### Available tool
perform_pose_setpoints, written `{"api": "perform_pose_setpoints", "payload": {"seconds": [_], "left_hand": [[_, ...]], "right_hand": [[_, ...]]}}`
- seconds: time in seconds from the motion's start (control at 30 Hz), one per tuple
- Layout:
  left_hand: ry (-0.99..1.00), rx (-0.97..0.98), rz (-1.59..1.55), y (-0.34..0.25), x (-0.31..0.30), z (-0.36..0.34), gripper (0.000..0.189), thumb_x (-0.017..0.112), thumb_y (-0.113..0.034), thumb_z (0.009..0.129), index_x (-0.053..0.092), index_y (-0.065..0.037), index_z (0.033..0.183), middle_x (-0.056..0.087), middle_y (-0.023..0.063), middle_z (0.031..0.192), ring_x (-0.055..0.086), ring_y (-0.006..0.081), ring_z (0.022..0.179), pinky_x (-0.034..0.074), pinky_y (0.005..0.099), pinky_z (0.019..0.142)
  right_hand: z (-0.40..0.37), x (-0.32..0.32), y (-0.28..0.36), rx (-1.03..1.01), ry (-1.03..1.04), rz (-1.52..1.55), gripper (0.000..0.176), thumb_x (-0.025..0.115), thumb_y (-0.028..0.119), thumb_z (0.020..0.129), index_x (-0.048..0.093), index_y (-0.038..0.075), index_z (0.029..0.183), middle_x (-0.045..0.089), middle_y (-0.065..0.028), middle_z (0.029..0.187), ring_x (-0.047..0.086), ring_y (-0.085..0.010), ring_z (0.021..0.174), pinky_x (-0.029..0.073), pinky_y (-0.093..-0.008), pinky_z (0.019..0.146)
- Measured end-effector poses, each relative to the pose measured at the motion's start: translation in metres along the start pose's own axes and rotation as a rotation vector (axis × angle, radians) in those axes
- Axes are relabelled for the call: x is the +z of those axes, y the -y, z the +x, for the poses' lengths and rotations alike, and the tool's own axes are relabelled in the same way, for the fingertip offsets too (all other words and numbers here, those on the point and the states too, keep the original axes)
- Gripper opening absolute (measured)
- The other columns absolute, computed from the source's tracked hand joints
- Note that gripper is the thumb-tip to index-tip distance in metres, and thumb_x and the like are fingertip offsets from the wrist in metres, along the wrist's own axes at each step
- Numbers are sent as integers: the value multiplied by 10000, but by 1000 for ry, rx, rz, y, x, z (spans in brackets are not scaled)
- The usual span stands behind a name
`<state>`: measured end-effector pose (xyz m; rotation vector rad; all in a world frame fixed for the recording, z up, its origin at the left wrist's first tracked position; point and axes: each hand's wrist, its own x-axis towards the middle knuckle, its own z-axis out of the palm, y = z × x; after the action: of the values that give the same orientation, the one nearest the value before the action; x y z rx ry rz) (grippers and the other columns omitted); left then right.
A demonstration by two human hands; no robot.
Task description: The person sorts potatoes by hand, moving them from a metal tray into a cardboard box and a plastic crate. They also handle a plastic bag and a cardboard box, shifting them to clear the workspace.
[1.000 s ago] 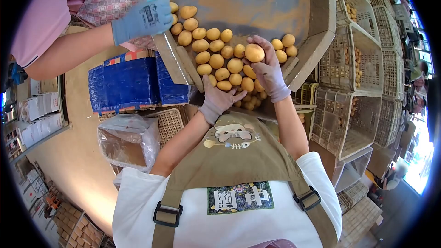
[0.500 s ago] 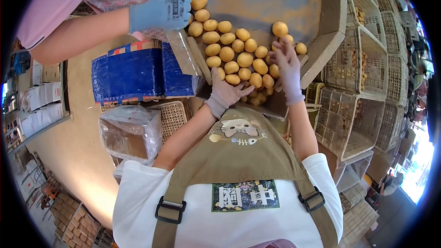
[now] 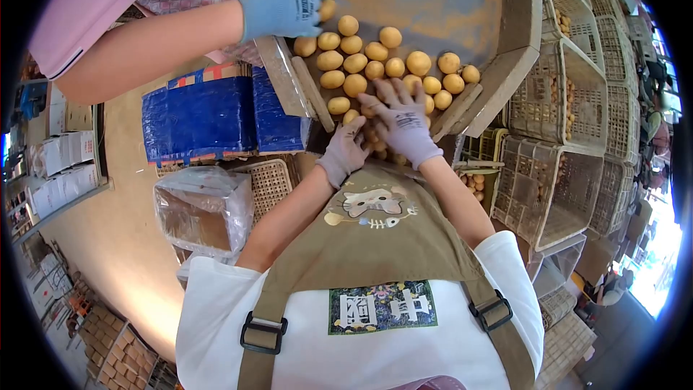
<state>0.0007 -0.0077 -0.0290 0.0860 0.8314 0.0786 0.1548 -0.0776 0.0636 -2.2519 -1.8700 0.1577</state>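
Small yellow potatoes [image 3: 354, 85] lie across the lower end of a grey, worn sorting tray [image 3: 447, 0]. My right hand [image 3: 404, 126], in a pale glove, reaches over the potatoes at the tray's narrow mouth, its fingers spread and resting on some of them. At the left side of that mouth is my left hand [image 3: 345, 153], also gloved, with fingers apart and slightly bent beside the potatoes. More potatoes below the mouth are partly covered by both hands.
A co-worker's blue-gloved hand [image 3: 289, 13] touches a potato at the tray's upper left. Stacked plastic crates [image 3: 530, 180] stand at the right, some with potatoes. A blue-covered box [image 3: 202, 117] and a plastic-lined crate [image 3: 206, 209] are at the left.
My right hand has swung left and down from the tray's right side onto the potatoes at the mouth. Potatoes have shifted and thinned out. The co-worker's hand has moved right.
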Motion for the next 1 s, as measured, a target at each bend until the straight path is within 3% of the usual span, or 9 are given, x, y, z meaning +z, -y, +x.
{"api": "perform_pose_setpoints", "payload": {"seconds": [0.03,0.07,0.13,0.23,0.3,0.33,0.53,0.63,1.0], "left_hand": [[37,44,52,-2,7,-8,391,627,-478,969,591,-267,1296,554,-20,1355,449,153,1344,364,505,1099],[-45,53,-31,-5,13,-8,520,648,-552,934,553,-262,1354,516,-21,1427,392,174,1398,310,535,1140],[63,29,-196,-12,17,-16,636,624,-616,921,491,-256,1428,465,-6,1495,364,214,1430,276,573,1159],[138,28,-258,-20,36,-26,863,468,-784,898,325,-252,1563,335,29,1621,290,293,1496,212,645,1178],[162,-27,-333,-25,43,-26,865,382,-801,917,265,-273,1592,296,38,1647,238,295,1525,177,649,1192],[77,-22,-300,-25,46,-26,850,353,-753,957,232,-217,1606,290,74,1652,242,319,1522,178,635,1203],[251,71,-164,-20,39,-20,794,307,-660,1011,208,-146,1609,277,72,1665,245,336,1525,173,594,1227],[231,11,-266,-20,31,-11,800,252,-734,979,267,-214,1587,317,87,1627,299,363,1496,306,699,1125],[155,24,-252,-20,39,-18,764,236,-714,995,268,-234,1589,304,78,1639,296,348,1503,291,701,1129]], "right_hand": [[-6,6,-11,111,-38,-21,525,692,288,827,632,305,1348,480,-180,1516,412,-369,1416,236,-652,1129],[-13,0,-16,128,-11,-54,528,687,290,831,630,313,1355,478,-184,1519,400,-370,1427,238,-648,1130],[-27,-3,-20,167,39,-68,517,674,306,844,635,334,1358,477,-197,1518,365,-370,1455,223,-639,1143],[-27,-3,-25,207,127,-45,492,672,323,847,650,333,1339,469,-207,1522,343,-371,1470,206,-636,1151],[-24,-6,-25,220,157,-44,477,674,343,848,658,326,1325,459,-213,1527,338,-380,1473,192,-635,1158],[-24,-6,-25,221,158,-44,474,675,343,847,660,324,1320,460,-214,1526,337,-382,1472,193,-634,1156],[-25,-5,-23,213,120,-49,456,686,337,840,674,316,1295,469,-214,1515,345,-383,1464,204,-635,1146],[-25,-6,-21,211,105,-51,461,695,335,831,678,307,1291,474,-210,1509,355,-377,1452,202,-632,1145],[-23,-12,-18,193,131,-64,485,697,332,835,671,286,1317,480,-223,1493,402,-370,1409,224,-598,1146]]}}
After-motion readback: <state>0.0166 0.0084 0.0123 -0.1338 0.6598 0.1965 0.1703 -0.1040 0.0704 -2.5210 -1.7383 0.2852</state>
